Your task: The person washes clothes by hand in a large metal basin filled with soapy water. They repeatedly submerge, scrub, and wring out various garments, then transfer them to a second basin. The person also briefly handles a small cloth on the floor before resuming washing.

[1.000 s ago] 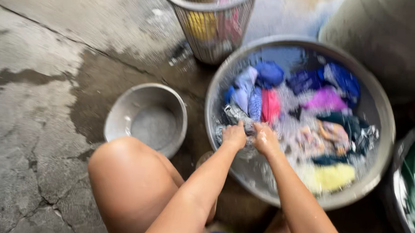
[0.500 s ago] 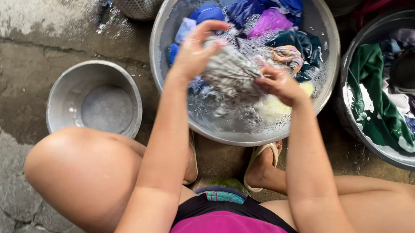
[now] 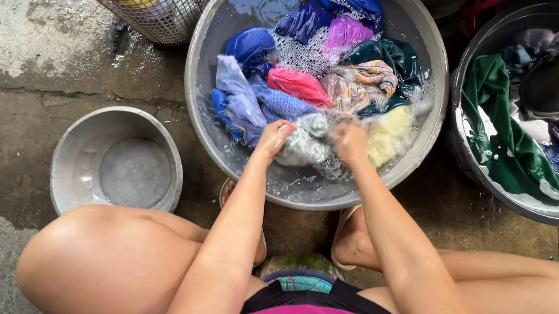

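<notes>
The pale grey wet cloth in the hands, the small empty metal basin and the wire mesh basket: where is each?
pale grey wet cloth (image 3: pixel 306 142), head view, bunched middle.
small empty metal basin (image 3: pixel 73 143), head view, left inner wall.
wire mesh basket (image 3: pixel 166 20), head view, side mesh.

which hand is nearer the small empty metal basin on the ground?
Left. The left hand grips the grey garment on the side of the wash tub facing the small basin. The right hand grips the same garment farther from it.
</notes>
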